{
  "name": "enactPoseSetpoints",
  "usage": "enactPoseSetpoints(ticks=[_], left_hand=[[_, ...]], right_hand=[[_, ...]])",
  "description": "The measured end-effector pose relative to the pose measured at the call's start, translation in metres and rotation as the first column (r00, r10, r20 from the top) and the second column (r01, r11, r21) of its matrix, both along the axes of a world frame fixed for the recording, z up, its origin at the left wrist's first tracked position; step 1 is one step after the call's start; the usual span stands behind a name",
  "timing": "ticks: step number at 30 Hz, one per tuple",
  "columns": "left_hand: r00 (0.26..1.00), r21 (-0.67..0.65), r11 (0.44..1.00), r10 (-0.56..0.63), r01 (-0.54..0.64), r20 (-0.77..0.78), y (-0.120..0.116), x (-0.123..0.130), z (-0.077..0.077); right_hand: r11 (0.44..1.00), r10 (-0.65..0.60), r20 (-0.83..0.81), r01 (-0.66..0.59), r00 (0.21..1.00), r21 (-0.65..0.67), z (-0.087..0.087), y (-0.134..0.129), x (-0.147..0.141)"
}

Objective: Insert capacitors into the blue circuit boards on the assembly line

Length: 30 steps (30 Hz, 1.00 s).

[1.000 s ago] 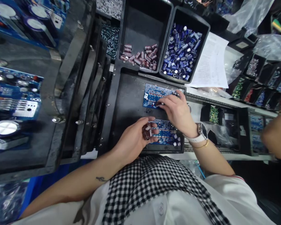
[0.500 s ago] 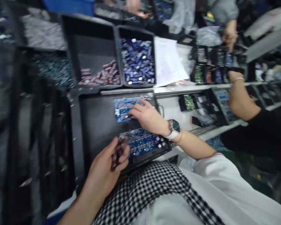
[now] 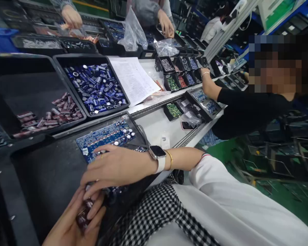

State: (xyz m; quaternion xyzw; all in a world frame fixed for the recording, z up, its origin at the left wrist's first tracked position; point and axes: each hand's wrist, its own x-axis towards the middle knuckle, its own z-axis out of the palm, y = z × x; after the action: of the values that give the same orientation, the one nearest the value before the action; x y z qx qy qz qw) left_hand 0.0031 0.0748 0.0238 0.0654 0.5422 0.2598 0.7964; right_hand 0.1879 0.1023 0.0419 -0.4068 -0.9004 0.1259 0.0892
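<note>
the left hand (image 3: 72, 218), half curled and palm up, cradles dark red capacitors (image 3: 83, 214); the right hand (image 3: 115, 167) arches over it palm down, fingers loosely bent — its grip can't be told. beyond, near the black tray's (image 3: 38, 181) far right corner, the blue circuit board (image 3: 102, 136) lies lengthwise along the far edge.

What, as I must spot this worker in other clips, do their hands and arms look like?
The right hand is ungloved, with a gold ring, a dark-faced square watch on a white strap and a gold bracelet. Its white sleeve has red trim. The left hand shows no glove or jewellery.
</note>
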Motion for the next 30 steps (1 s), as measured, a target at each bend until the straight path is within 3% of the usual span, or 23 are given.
enactPoseSetpoints(ticks=[2,6,12,15,18,23,30], left_hand=[[1.000,0.006,1.000,0.015,-0.015,0.007,0.001,-0.001,-0.003],[0.999,0.080,0.996,0.035,-0.032,-0.038,0.005,-0.002,-0.011],[0.995,0.084,0.993,0.092,-0.088,-0.034,0.003,0.002,-0.014],[0.995,0.060,0.993,0.103,-0.103,-0.002,-0.002,0.004,-0.009],[0.990,0.018,0.998,0.064,-0.066,0.126,-0.008,0.002,-0.005],[0.950,0.012,0.994,0.098,-0.107,0.295,-0.013,-0.005,-0.011],[0.923,0.005,0.992,0.118,-0.129,0.366,-0.014,-0.007,-0.013]], right_hand=[[0.999,-0.004,0.046,0.003,0.999,0.034,0.001,0.001,-0.006],[0.979,-0.168,0.171,0.144,0.971,0.145,-0.018,0.021,-0.008],[0.982,-0.151,0.218,0.121,0.964,0.145,-0.040,0.039,-0.010],[0.987,-0.112,0.206,0.085,0.972,0.136,-0.042,0.035,-0.011],[0.989,-0.111,0.154,0.094,0.982,0.112,-0.044,0.033,-0.010],[0.993,-0.076,0.076,0.069,0.994,0.091,-0.047,0.037,-0.007],[0.991,-0.031,0.151,0.010,0.988,0.136,-0.041,0.031,-0.011]])
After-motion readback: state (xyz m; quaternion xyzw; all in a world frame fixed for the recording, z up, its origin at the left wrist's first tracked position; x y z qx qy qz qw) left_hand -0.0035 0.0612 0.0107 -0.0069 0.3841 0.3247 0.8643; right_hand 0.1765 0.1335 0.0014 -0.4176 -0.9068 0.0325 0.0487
